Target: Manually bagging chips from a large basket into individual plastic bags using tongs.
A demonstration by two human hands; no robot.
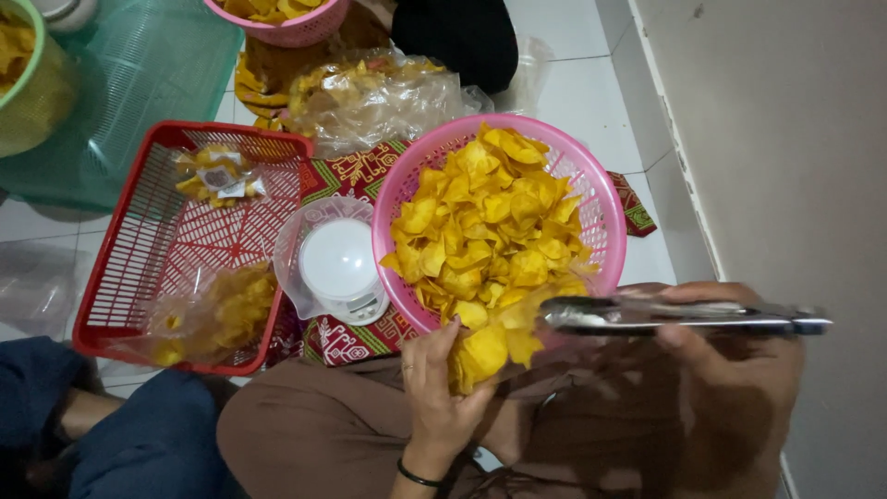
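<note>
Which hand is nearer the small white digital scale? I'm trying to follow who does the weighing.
Left. The left hand holds a clear plastic bag of yellow chips just below the small white digital scale; the right hand, gripping metal tongs, is farther off.

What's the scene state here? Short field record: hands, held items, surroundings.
left hand: holds a clear bag of yellow chips at the pink basket's near rim
right hand: grips metal tongs, tips toward the bag
tongs state: arms close together, contents cannot tell
pink basket: heaped with yellow chips
scale: white, under clear plastic, left of the basket
red tray: holds filled chip bags
floor: white tiles
</note>
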